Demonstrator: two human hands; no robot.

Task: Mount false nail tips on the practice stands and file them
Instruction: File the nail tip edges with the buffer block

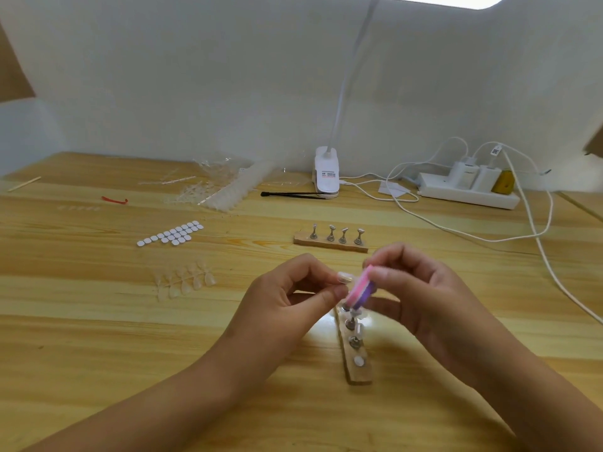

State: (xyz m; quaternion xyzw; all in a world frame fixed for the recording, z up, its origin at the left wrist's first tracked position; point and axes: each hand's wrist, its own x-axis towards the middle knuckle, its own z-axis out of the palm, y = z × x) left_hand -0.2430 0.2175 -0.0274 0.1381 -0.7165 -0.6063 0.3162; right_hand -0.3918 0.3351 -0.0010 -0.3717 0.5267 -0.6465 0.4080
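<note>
Filing at the centre of the frame.
Your left hand (293, 296) pinches a nail tip (344, 277); your right hand (421, 288) grips the pink-and-purple file (359, 291) just beside it, above the wooden stand (359, 373).

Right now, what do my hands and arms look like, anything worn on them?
Your left hand and right hand are bare: no gloves, and no rings, watch or bracelet show. The left forearm and right forearm are uncovered to the picture's edge, no sleeves in view.
</note>
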